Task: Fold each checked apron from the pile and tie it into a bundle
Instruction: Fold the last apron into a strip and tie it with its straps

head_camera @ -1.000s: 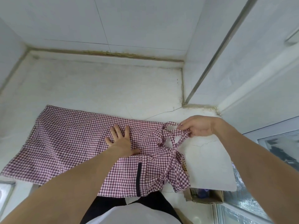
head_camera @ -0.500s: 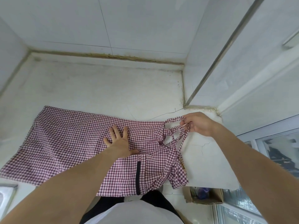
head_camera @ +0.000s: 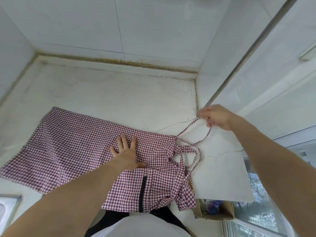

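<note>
A red-and-white checked apron [head_camera: 71, 146] lies spread across the white counter [head_camera: 111, 96], its bunched right end hanging over the front edge. A black strip [head_camera: 142, 194] marks the overhanging part. My left hand [head_camera: 125, 151] presses flat on the apron's middle with fingers spread. My right hand [head_camera: 214, 117] pinches the apron's thin checked strap [head_camera: 189, 127] and holds it lifted to the right, stretched away from the fabric. More strap loops [head_camera: 193, 154] lie tangled at the apron's right end.
White tiled walls close the counter at the back and left. A wall corner with a metal strip [head_camera: 239, 62] stands at the right. A cardboard box [head_camera: 215, 211] sits on the floor below the counter's right end. A sink edge [head_camera: 6, 206] shows at bottom left.
My right hand has risen up and to the right, drawing one strap out of the tangle until it stretches taut. My left hand has stayed pressed on the apron.
</note>
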`<state>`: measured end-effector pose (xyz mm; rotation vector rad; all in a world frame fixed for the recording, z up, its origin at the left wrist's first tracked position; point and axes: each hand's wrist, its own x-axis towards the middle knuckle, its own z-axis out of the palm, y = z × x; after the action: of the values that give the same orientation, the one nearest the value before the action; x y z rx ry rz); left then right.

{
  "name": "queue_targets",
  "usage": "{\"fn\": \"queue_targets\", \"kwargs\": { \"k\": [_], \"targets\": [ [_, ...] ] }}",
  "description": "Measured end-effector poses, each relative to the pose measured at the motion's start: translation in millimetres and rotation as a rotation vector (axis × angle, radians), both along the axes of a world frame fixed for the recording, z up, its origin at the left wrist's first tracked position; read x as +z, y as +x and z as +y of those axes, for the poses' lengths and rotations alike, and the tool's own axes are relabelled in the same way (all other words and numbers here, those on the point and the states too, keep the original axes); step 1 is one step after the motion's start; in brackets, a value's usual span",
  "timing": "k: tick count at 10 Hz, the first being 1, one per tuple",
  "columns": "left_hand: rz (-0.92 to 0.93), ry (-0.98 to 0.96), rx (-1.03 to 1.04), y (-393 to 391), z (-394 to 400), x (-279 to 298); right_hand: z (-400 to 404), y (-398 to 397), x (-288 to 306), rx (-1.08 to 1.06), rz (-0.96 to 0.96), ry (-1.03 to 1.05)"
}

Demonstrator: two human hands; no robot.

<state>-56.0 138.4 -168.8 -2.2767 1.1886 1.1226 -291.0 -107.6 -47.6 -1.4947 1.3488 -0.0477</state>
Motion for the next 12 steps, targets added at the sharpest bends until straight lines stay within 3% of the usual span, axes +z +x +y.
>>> {"fn": "queue_targets", "kwargs": {
  "k": [1, 2, 3, 4, 5, 7, 8, 9, 10, 11, 12],
  "targets": [
    [0.015, -0.009, 0.004, 2.6, 4.0, 0.2, -21.9, 30.1, 29.9, -0.249, -0.281, -0.038],
    [0.023, -0.015, 0.004, 5.0, 5.6, -0.7, -43.8, 52.3, 45.1, -0.216, -0.332, -0.246],
    [0.031, -0.018, 0.009, 6.3, 6.3, -1.9, -26.9, 67.7, 34.9, 0.105, -0.091, -0.645],
    [0.033, -0.025, 0.014, 6.6, 6.9, -2.4, 11.8, 73.0, -6.6, 0.403, 0.153, -0.409],
    [0.028, -0.021, 0.023, 7.4, 8.3, -2.9, 52.0, 58.7, -57.1, 0.766, 0.523, -0.146],
    [0.028, -0.015, 0.031, 7.5, 7.1, -3.7, 90.9, 36.0, -102.8, 0.465, 0.386, -0.225],
    [0.028, -0.007, 0.033, 7.7, 7.1, -3.6, 69.3, 29.3, -92.4, 0.486, 0.476, -0.209],
    [0.025, -0.001, 0.029, 7.3, 6.3, -3.7, 27.0, 16.4, -70.5, 0.405, 0.607, -0.323],
    [0.024, 0.003, 0.028, 7.2, 6.6, -4.3, -15.6, 10.8, -35.5, 0.177, 0.581, -0.29],
    [0.018, 0.009, 0.029, 7.6, 7.0, -4.2, -41.5, 20.8, -4.8, -0.063, 0.23, -0.178],
    [0.009, 0.022, 0.025, 6.4, 4.9, -3.5, -31.8, 41.1, 17.4, -0.019, -0.155, -0.139]
  ]
}}
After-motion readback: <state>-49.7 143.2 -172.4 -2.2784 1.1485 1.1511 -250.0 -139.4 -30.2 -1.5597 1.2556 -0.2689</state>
